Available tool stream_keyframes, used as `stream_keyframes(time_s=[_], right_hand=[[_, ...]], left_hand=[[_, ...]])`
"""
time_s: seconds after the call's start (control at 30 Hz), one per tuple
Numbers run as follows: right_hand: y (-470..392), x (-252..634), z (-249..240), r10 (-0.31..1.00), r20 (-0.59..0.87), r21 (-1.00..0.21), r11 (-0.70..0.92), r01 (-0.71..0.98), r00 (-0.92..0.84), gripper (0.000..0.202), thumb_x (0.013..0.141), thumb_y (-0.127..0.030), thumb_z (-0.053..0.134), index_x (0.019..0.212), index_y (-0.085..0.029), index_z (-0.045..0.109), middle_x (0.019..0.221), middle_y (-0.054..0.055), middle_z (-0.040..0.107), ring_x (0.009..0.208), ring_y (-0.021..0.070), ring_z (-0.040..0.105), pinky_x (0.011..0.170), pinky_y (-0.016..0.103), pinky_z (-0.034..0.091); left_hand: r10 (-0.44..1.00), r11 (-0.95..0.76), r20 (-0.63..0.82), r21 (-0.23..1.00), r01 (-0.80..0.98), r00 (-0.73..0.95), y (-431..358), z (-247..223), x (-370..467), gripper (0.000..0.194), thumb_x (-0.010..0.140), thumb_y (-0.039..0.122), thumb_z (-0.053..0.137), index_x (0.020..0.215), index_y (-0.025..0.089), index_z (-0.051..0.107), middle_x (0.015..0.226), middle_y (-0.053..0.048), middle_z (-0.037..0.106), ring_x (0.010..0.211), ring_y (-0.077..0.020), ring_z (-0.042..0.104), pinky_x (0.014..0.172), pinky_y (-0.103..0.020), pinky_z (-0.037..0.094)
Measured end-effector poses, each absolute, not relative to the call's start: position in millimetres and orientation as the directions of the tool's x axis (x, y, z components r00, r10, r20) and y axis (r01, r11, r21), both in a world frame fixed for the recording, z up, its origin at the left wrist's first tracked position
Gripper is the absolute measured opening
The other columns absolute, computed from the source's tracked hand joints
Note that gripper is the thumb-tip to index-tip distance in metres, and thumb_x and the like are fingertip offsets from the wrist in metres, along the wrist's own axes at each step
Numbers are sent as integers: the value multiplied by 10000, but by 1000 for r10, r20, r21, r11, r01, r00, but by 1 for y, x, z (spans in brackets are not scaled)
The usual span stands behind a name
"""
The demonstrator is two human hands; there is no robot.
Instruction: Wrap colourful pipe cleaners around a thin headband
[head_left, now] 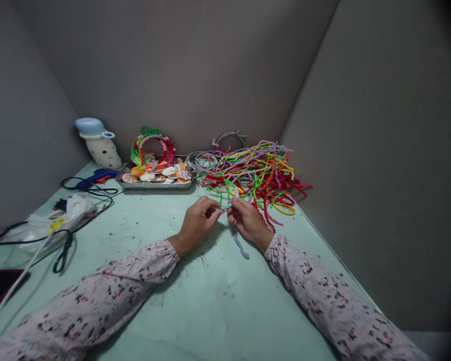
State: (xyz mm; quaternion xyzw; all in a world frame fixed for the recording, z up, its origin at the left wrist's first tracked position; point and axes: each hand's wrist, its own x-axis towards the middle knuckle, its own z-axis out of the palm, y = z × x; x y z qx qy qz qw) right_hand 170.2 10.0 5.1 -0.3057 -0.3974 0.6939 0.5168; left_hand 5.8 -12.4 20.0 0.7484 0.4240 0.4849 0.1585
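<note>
Above the middle of the table, my left hand (198,221) pinches one end of a short teal pipe cleaner (226,206) between thumb and fingertips. Close beside it, my right hand (250,220) is closed on the other end. A pale purple pipe cleaner (241,244) hangs out below my right hand, and a pale pinkish tip (236,192) shows above those fingers. Whether these belong to one strand is hidden by the fingers. Just beyond my hands lies a tangled pile of coloured pipe cleaners (255,165).
A metal tray (158,186) of seashells (169,171) stands at the back, with wrapped colourful hoops (153,150) on it. Beside it lies coiled grey wire (203,161). At left are a bottle (101,145), a blue-handled tool (97,176), black cables (92,190) and a plastic bag (65,215).
</note>
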Motion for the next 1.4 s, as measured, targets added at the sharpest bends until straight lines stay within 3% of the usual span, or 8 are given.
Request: stream_keyframes(time_s=[0.63,0.8,1.2,1.3,1.4], right_hand=[[9,169,7,952,-35,-865,-181,-469,-304,239,780,-389,675,768,-185,551,618,-27,584,451,65,505,408,171,389],[9,169,6,949,-50,-857,-201,-475,-312,235,778,-387,679,781,-186,556,627,-22,594,459,70,512,412,175,393],[9,169,6,947,-46,-866,-196,-459,-317,260,767,-404,688,790,-191,541,632,-27,584,462,68,505,418,181,391],[9,168,7,955,-26,-876,-164,-453,-296,263,753,-401,699,790,-193,542,654,-22,594,470,68,506,417,185,385],[10,167,7,969,-5,-879,-122,-461,-247,261,746,-397,702,797,-198,540,680,-15,603,484,72,510,418,191,384]], left_hand=[[713,-666,678,575,475,179,-13,18,4,18,818,155,611,827,170,605,754,5,524,670,-100,500,618,-220,407],[702,-684,691,585,436,172,-13,15,4,109,839,175,596,935,198,642,779,3,532,643,-88,494,595,-210,407],[680,-703,711,562,435,180,-12,17,3,105,840,139,584,887,190,662,765,-1,524,682,-99,506,613,-225,415],[693,-688,702,575,442,164,-13,19,4,98,838,155,585,907,189,646,857,-17,542,672,-88,507,624,-224,441],[716,-656,689,610,444,111,-14,23,5,250,823,181,604,1073,197,589,1117,-67,505,692,-71,530,612,-218,468]])
